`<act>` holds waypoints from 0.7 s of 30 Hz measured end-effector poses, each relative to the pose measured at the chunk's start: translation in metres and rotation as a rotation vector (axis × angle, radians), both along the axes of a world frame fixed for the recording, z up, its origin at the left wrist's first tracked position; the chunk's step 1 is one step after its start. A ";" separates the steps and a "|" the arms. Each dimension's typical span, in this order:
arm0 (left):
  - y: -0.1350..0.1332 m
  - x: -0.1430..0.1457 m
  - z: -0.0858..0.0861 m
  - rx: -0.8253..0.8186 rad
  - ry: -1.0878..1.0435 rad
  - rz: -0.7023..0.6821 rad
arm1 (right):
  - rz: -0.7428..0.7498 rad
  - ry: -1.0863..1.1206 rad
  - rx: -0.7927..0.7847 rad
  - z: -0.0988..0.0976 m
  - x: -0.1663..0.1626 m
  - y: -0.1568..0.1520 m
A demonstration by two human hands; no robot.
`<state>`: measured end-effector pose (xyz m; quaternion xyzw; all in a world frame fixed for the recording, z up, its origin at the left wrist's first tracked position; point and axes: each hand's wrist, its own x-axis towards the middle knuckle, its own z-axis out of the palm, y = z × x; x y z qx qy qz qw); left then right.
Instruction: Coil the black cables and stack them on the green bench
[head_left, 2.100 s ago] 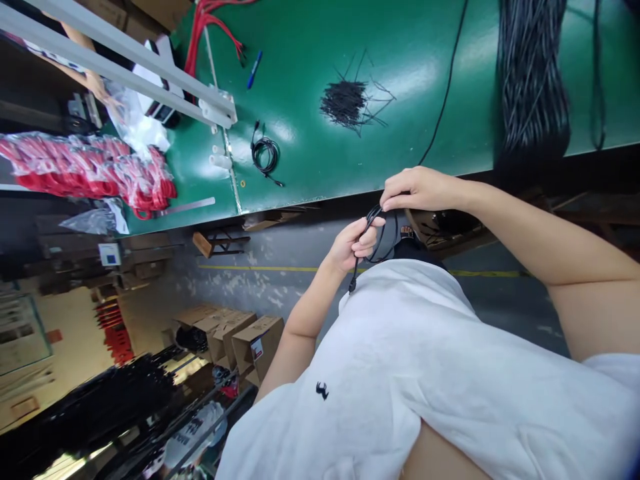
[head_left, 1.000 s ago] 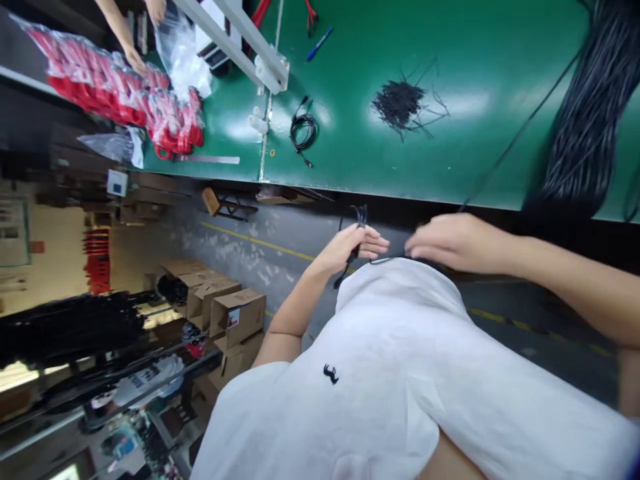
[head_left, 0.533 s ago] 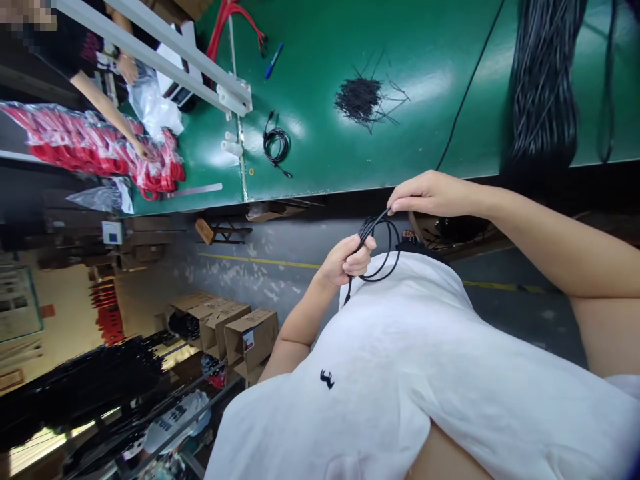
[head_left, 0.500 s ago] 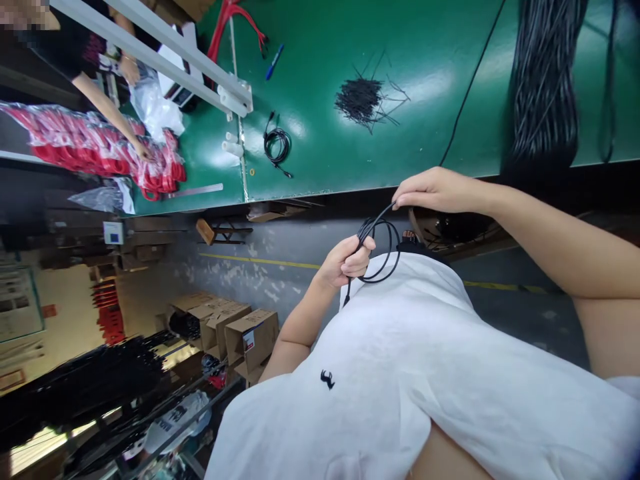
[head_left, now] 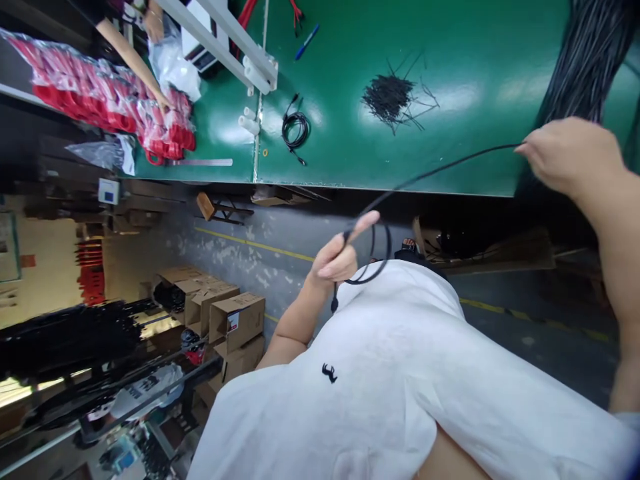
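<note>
My left hand (head_left: 336,257) is closed around loops of a black cable (head_left: 389,243) in front of my white shirt, its index finger pointing out. A short end with a connector (head_left: 335,305) hangs below this hand. From the loops the cable runs up to the right, over the table edge, to my right hand (head_left: 570,157), whose fingers pinch it. Beside that hand lies a thick bundle of black cables (head_left: 583,73). A finished coil of black cable (head_left: 296,129) and a pile of short black ties (head_left: 389,98) rest on the green table (head_left: 340,150).
A co-worker's arm (head_left: 131,61) reaches over bagged red cables (head_left: 125,110) at the left. A white frame (head_left: 235,40), a blue pen (head_left: 307,42) and a steel ruler (head_left: 205,162) are on the table. Cardboard boxes (head_left: 237,320) and a stool (head_left: 215,208) stand on the floor.
My right hand has moved far to the right and up over the table edge, drawing out a long stretch of cable. The loops at my left hand are fewer. The view has shifted slightly.
</note>
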<state>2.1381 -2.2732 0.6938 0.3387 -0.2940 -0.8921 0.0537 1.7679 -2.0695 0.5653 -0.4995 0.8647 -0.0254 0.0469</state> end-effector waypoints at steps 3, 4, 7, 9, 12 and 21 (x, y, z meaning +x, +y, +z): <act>-0.019 0.015 0.024 -0.265 0.082 0.365 | 0.318 -0.284 -0.017 0.010 0.067 0.003; -0.027 0.021 0.030 -0.335 0.098 0.475 | 0.441 -0.444 -0.060 0.007 0.084 0.008; -0.051 0.044 0.036 -0.423 0.145 0.677 | 0.306 -0.664 -0.208 -0.015 0.096 0.028; -0.065 0.057 0.031 -0.435 0.180 0.752 | 0.200 -0.644 -0.209 -0.027 0.085 0.036; -0.072 0.063 0.016 -0.365 0.102 0.684 | 0.418 -0.742 -0.110 -0.016 0.093 0.031; 0.004 -0.005 -0.039 -0.155 -0.085 -0.306 | 0.456 -0.978 -0.410 0.095 0.127 -0.070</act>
